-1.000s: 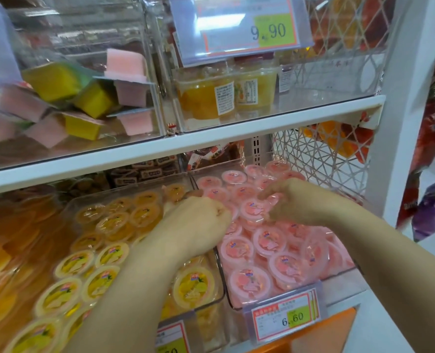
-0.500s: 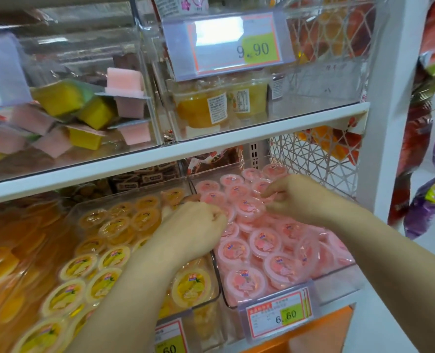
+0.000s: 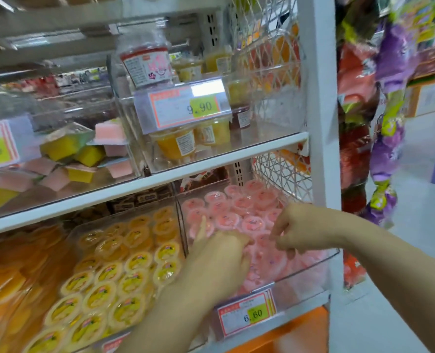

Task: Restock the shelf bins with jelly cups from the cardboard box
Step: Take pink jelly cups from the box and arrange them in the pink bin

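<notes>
Pink jelly cups (image 3: 236, 207) fill a clear shelf bin (image 3: 310, 272) at the right end of the lower shelf. My left hand (image 3: 219, 256) lies on the cups near the bin's front left, back facing me, one finger stretched out; the other fingers are hidden. My right hand (image 3: 295, 230) hovers just over the cups in the middle right, fingers loosely curled downward with nothing seen in them. The image is motion-blurred. No cardboard box is in view.
Yellow jelly cups (image 3: 124, 276) fill the bin to the left. A 6.60 price tag (image 3: 247, 314) hangs on the pink bin's front. The shelf above (image 3: 211, 161) holds bins with a 9.90 tag (image 3: 183, 108). A white upright post (image 3: 320, 123) and hanging snack bags (image 3: 387, 149) stand on the right.
Both hands have drawn back from the rear of the pink bin toward its front. The view has swung up and to the right.
</notes>
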`<act>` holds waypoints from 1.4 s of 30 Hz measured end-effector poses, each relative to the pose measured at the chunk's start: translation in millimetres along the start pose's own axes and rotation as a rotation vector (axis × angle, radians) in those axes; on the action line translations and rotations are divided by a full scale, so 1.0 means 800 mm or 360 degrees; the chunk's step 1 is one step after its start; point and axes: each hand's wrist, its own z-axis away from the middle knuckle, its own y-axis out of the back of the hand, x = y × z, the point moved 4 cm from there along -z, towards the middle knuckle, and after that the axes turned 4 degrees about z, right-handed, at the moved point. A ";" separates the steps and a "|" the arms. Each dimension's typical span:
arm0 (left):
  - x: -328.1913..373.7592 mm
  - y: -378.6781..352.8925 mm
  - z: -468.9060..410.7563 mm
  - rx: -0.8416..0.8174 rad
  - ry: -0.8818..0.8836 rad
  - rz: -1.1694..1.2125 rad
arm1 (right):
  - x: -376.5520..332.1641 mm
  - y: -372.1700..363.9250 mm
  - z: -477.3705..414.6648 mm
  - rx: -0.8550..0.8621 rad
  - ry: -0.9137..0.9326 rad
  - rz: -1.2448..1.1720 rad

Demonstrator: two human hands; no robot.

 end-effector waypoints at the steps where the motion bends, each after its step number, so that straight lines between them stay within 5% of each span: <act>1: -0.002 0.000 -0.002 0.0004 0.0014 -0.0051 | 0.001 0.005 0.002 0.0034 0.0003 -0.0046; 10: -0.038 -0.011 -0.051 -0.0152 0.0184 -0.0493 | 0.013 -0.003 -0.056 0.0676 -0.0117 -0.0336; 24: -0.051 -0.028 -0.056 -0.0218 0.0156 -0.0449 | 0.032 -0.016 -0.078 0.0461 -0.0261 -0.0068; 31: -0.051 -0.025 -0.052 -0.0206 0.0151 -0.0402 | 0.007 -0.016 -0.074 0.0425 0.0085 0.0121; 42: -0.053 -0.024 -0.052 -0.0223 0.0144 -0.0368 | 0.010 -0.020 -0.075 0.0459 -0.0093 0.0224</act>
